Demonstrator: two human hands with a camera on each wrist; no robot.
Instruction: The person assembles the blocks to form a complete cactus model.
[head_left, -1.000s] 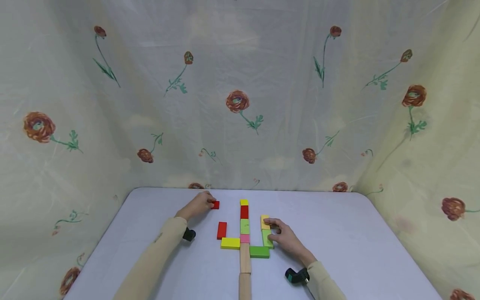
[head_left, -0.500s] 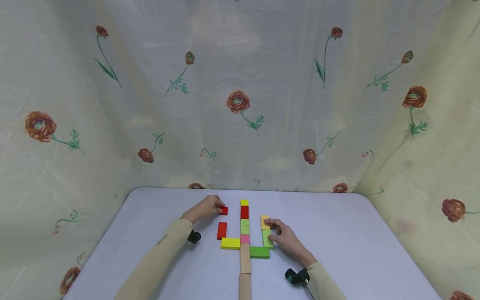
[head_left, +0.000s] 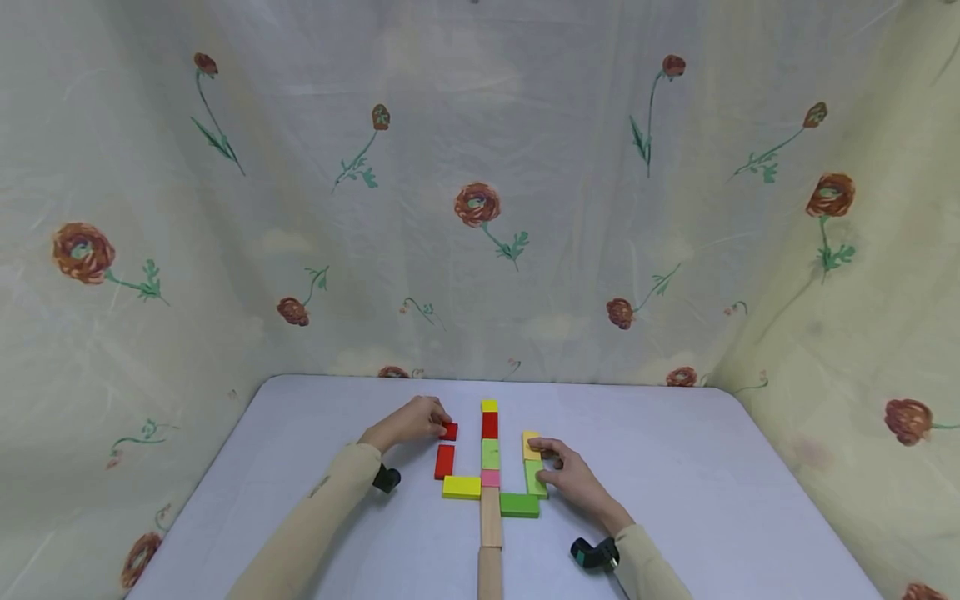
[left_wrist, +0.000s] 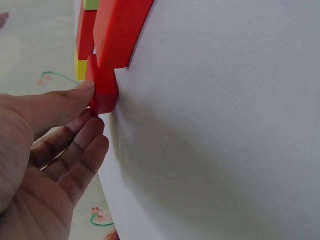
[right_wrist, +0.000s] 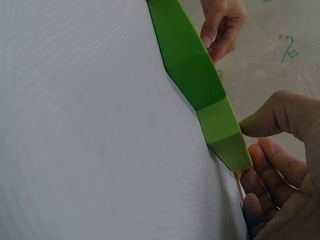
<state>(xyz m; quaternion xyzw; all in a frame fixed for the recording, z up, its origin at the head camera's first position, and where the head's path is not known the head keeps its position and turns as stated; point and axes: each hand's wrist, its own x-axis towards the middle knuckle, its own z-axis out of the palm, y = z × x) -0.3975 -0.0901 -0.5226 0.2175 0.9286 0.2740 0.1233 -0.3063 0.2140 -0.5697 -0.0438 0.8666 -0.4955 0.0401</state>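
My left hand [head_left: 416, 421] pinches a small red block [head_left: 450, 431] between thumb and fingers. In the left wrist view the thumb lies on that block [left_wrist: 104, 92], beside the end of a longer red block [left_wrist: 120, 35]. The longer red block [head_left: 445, 461] stands off the left end of a yellow block [head_left: 461, 487]. My right hand [head_left: 573, 477] rests over two blocks on the right: the thumb touches the light green block [head_left: 534, 477], the index finger the yellow-orange one [head_left: 531, 435]. Its fingers look relaxed in the right wrist view.
A central column runs toward me: small yellow, red [head_left: 489, 425], light green [head_left: 491, 453], pink [head_left: 491, 477] and two plain wooden blocks [head_left: 491, 517]. A green block [head_left: 520, 505] joins its right side. Flowered cloth [head_left: 555, 250] hangs behind the white table [head_left: 660, 467].
My left hand has carried the small red block right and nearer, up to just beyond the longer red block. My right hand has stayed in place.
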